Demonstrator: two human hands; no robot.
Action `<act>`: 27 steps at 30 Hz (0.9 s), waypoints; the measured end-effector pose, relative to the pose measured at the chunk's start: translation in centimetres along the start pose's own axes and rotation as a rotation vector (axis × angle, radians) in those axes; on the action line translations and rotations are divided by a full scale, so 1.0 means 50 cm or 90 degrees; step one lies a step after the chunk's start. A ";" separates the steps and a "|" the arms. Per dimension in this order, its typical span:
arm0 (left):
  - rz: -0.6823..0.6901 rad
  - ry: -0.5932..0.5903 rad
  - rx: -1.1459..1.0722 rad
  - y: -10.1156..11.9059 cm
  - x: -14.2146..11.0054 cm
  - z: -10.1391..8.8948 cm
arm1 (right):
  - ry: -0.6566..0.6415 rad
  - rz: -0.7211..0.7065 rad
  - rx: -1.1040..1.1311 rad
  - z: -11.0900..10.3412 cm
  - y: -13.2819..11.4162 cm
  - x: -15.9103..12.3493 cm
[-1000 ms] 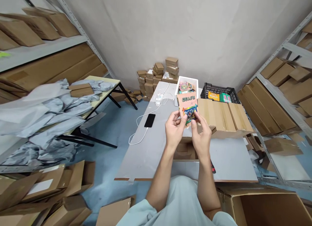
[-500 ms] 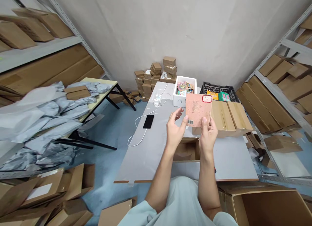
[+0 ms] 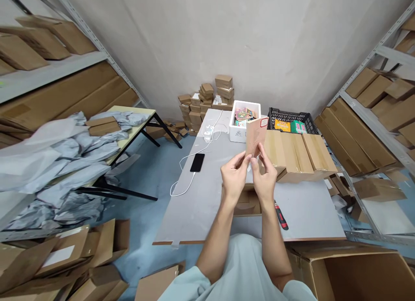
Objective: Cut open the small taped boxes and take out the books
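Observation:
A thin pink book (image 3: 256, 136) is held up above the table, turned so that its edge and one printed side show. My left hand (image 3: 235, 173) pinches its lower left corner between thumb and fingers. On the lower right, my right hand (image 3: 265, 173) grips it with the thumb in front. Under my wrists an open cardboard box (image 3: 248, 203) sits on the table, partly hidden by my hands. Beside my right forearm lies a red and black utility knife (image 3: 281, 216).
On the grey table (image 3: 184, 214) are a phone (image 3: 197, 162) on a white cable, a white foam box (image 3: 237, 133) of colourful booklets, a black crate (image 3: 308, 118) and closed cartons (image 3: 296, 156). A large open carton (image 3: 353, 270) stands at the front right; shelves flank both sides.
The book has turned from facing me to nearly edge-on and moved slightly left. My left hand has closed on its corner. The utility knife has come into view beside my right forearm.

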State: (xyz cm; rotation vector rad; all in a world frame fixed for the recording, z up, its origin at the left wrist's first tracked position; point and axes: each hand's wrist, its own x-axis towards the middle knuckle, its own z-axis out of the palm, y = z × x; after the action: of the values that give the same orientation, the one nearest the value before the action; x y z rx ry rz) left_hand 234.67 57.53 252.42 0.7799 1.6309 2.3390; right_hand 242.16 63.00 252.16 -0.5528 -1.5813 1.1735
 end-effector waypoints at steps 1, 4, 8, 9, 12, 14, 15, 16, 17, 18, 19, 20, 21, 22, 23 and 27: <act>0.006 -0.019 0.004 0.000 -0.004 0.004 | -0.012 0.008 0.019 0.003 -0.003 0.001; 0.017 -0.087 -0.002 -0.001 -0.011 0.015 | 0.015 0.048 0.072 0.006 -0.004 0.011; -0.015 -0.074 -0.040 -0.008 -0.003 0.020 | 0.064 0.120 0.156 -0.004 0.014 0.028; -0.010 -0.042 -0.027 -0.012 0.003 0.017 | 0.069 0.140 0.189 -0.008 0.020 0.030; 0.026 0.062 0.039 -0.026 0.024 -0.001 | 0.069 0.188 0.288 -0.017 0.029 0.029; -0.006 0.050 0.029 -0.035 0.035 -0.011 | 0.065 0.201 0.326 -0.020 0.030 0.027; -0.042 0.021 0.002 -0.039 0.037 -0.013 | 0.060 0.205 0.338 -0.020 0.029 0.026; -0.077 -0.009 -0.030 -0.040 0.037 -0.012 | 0.056 0.210 0.347 -0.019 0.029 0.026; -0.103 -0.032 -0.060 -0.041 0.035 -0.009 | 0.054 0.214 0.354 -0.018 0.029 0.026; -0.115 -0.044 -0.083 -0.039 0.031 -0.003 | 0.053 0.217 0.357 -0.016 0.030 0.026; -0.115 -0.047 -0.096 -0.037 0.027 0.002 | 0.053 0.219 0.359 -0.014 0.031 0.026; -0.109 -0.044 -0.101 -0.033 0.023 0.008 | 0.050 0.219 0.357 -0.012 0.033 0.026; -0.100 -0.037 -0.101 -0.030 0.020 0.012 | 0.045 0.219 0.351 -0.011 0.036 0.027; -0.091 -0.028 -0.097 -0.027 0.018 0.015 | 0.036 0.216 0.335 -0.010 0.039 0.027; -0.081 -0.017 -0.089 -0.025 0.017 0.015 | 0.036 0.206 0.305 -0.009 0.041 0.027; 0.001 0.034 -0.007 -0.025 0.021 0.004 | 0.167 0.070 0.049 -0.017 0.043 0.024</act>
State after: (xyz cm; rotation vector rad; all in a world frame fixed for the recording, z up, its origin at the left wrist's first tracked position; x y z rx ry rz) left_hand 233.70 58.63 251.68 0.7228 1.6384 2.3867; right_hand 242.06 65.22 250.78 -0.7189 -1.2908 1.1855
